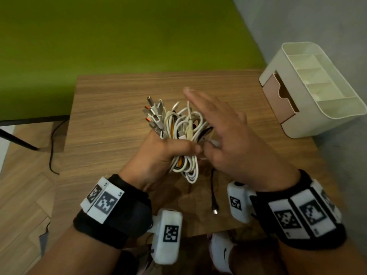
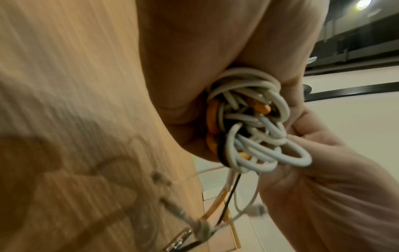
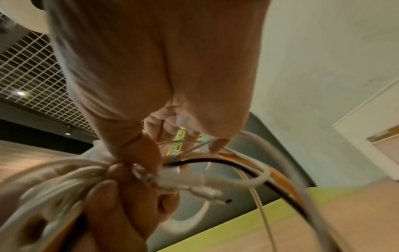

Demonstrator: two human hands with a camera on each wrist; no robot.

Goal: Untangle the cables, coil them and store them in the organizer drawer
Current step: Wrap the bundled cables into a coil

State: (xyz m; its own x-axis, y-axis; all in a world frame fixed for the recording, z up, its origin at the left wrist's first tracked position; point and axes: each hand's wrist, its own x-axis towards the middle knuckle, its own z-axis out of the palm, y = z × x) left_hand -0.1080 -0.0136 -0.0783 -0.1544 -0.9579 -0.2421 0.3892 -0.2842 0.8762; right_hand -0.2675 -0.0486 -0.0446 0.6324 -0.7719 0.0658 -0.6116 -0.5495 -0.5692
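Note:
A tangled bundle of white, orange and black cables (image 1: pixel 184 124) (image 2: pixel 248 127) (image 3: pixel 64 179) is up above the wooden table (image 1: pixel 111 116). My left hand (image 1: pixel 162 153) (image 2: pixel 194 68) (image 3: pixel 121 213) grips it round the middle, and several USB plugs (image 1: pixel 155 112) fan out on top. My right hand (image 1: pixel 224 132) (image 2: pixel 334 187) (image 3: pixel 162 68) is against the bundle's right side with fingers straight and blurred, its thumb touching a white strand. A black cable (image 1: pixel 213 191) hangs down to the table. The cream organizer (image 1: pixel 297 120) stands at the right with its pink drawer (image 1: pixel 278 96) slightly pulled out.
A green surface (image 1: pixel 119 36) lies beyond the table's far edge and a grey wall is at the right. On the wooden floor at the left runs a black cord (image 1: pixel 51 151). A white shoe (image 1: pixel 220 253) shows under the table's near edge.

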